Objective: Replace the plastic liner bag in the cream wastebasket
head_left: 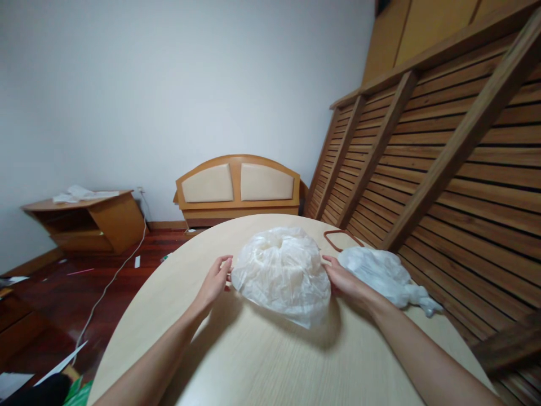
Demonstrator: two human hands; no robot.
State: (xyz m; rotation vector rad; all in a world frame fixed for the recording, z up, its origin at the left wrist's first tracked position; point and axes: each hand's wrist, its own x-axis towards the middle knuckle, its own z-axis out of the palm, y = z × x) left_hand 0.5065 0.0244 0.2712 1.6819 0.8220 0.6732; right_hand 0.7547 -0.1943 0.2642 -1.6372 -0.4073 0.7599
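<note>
A crinkled white plastic bag (281, 276), rounded like a dome and gathered in the middle of its top, is between my hands over the round table (270, 366). At its left edge, my left hand (215, 282) is closed on the plastic with the thumb on top. My right hand (340, 277) grips the opposite edge, its fingers partly hidden behind the bag. A shadow falls on the tabletop below the bag; whether it rests on the table or hangs just above, I cannot tell. What is inside, if anything, is hidden.
Another translucent plastic bag (384, 276), knotted at one end, lies right of my right hand. Behind it is a brown looped handle (338, 239). Wooden slats (406, 146) lean along the right side. A headboard (239, 186) and low cabinet (93, 220) stand beyond; a cable (114, 279) crosses the floor.
</note>
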